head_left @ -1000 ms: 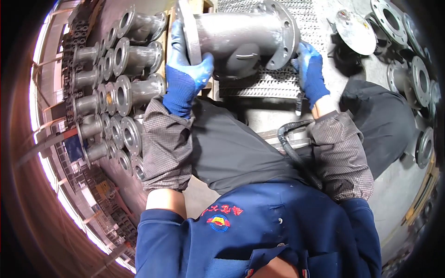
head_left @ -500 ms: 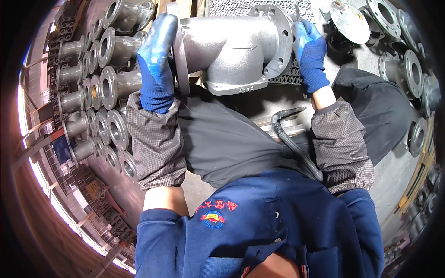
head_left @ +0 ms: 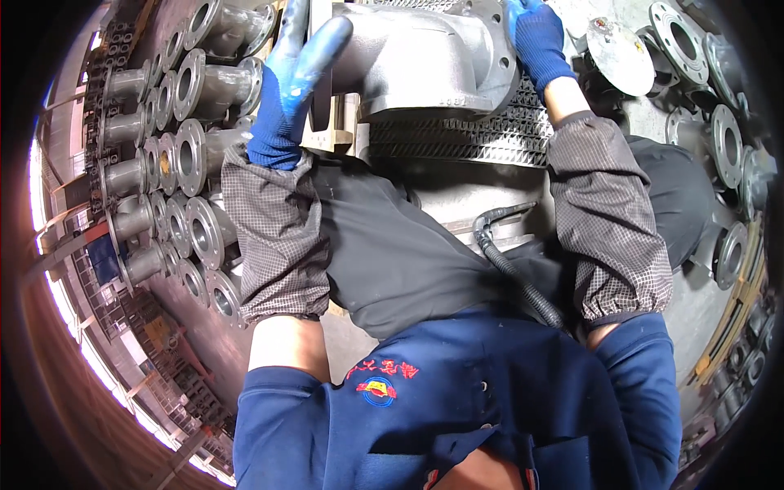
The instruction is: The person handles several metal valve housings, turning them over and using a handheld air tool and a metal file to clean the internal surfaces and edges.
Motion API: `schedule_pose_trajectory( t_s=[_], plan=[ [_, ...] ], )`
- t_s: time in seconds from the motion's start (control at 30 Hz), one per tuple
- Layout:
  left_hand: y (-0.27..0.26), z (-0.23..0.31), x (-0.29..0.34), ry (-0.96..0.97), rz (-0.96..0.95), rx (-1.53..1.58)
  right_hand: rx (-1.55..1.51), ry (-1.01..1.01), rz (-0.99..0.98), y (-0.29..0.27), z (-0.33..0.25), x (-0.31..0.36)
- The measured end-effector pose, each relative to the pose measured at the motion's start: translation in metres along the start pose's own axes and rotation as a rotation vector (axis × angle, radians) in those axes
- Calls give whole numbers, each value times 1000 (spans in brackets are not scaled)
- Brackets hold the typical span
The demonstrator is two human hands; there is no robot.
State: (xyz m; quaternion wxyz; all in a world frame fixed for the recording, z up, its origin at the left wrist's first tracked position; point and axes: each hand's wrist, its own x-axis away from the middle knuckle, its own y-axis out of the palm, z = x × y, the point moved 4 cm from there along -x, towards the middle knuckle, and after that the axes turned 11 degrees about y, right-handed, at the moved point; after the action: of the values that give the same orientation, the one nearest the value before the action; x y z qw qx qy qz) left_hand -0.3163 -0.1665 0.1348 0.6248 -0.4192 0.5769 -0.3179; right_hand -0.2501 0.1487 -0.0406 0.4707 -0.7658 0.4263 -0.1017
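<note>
A grey cast-metal flanged pipe tee [head_left: 416,57] lies at the top of the view, over a metal grating. Its square-edged side outlet points toward me, and the upper edge of the picture cuts off part of it. My left hand [head_left: 294,77], in a blue coated glove, straddles the tee's left flange with thumb and fingers on either side. At the right flange, my right hand [head_left: 537,37] grips the rim in a matching glove; its fingertips are partly cut off.
Several flanged pipe pieces [head_left: 214,86] stand in rows on the left. More flanges [head_left: 678,41] and a round plate [head_left: 621,57] lie at the right. The metal grating [head_left: 465,143] is below the tee. A black ribbed hose [head_left: 514,265] runs between my legs.
The tee has moved away from me, toward the top edge, and its side outlet has turned. Both hands have gone forward with it. More of the grating shows.
</note>
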Motion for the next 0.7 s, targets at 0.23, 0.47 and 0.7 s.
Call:
schedule_pose_trajectory(
  t_s=[0.23, 0.47, 0.7],
  plan=[
    [-22, 9, 21, -213, 250, 303, -413, 89, -105, -36, -73, 20],
    [-25, 14, -7, -167, 250, 123, -446, 217, -181, -58, -39, 37],
    [-17, 11, -11, -611, 537, 699, -898, 46, -231, -116, -76, 23]
  ],
)
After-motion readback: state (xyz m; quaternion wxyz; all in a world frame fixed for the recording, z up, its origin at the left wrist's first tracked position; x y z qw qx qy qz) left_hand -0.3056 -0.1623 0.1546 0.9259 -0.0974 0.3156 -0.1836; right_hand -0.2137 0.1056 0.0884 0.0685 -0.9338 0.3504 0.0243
